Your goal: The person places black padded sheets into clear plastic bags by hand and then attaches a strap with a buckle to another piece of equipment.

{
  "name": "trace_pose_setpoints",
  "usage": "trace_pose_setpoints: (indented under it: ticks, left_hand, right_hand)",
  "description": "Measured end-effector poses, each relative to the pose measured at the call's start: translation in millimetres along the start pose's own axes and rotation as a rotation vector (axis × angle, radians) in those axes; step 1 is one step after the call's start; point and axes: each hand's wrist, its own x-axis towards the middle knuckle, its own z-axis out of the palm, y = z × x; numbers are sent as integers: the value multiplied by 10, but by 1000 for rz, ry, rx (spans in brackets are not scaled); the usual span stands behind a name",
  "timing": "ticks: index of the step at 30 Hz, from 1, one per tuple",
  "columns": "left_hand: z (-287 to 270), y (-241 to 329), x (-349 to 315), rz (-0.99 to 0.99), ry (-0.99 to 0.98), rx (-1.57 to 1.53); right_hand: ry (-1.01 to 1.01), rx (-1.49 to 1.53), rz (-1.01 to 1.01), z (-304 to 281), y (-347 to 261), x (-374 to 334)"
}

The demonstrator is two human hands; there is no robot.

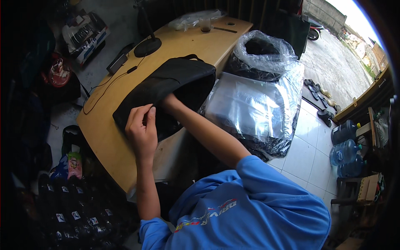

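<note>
A black bag (154, 83) with a carry loop at its far end lies on the light wooden table (183, 39), its opening facing me. My left hand (142, 130) is closed at the near edge of that opening, thumb and fingers pinching the fabric. Into the dark inside of the bag reaches my right hand (169, 102), so only its wrist side shows and its fingers are hidden.
Right of the table sits a large plastic-wrapped bundle (254, 108), with a plastic-bagged black item (262, 54) behind it. A stand base (147, 47), a dark box (117, 63) with a cable and a glass (205, 26) stand on the table. Water bottles (345, 152) are at right.
</note>
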Motion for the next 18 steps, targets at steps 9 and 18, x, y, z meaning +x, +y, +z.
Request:
trace_pose_setpoints:
  ticks: [9, 18]
  left_hand:
    - [108, -165, -390, -14, -495, 209]
    - [1272, -202, 765, 351, -460, -17]
  right_hand:
    - [-33, -473, 875, -2003, -1573, -388]
    - [-178, -413, 668, -2397, -735, -71]
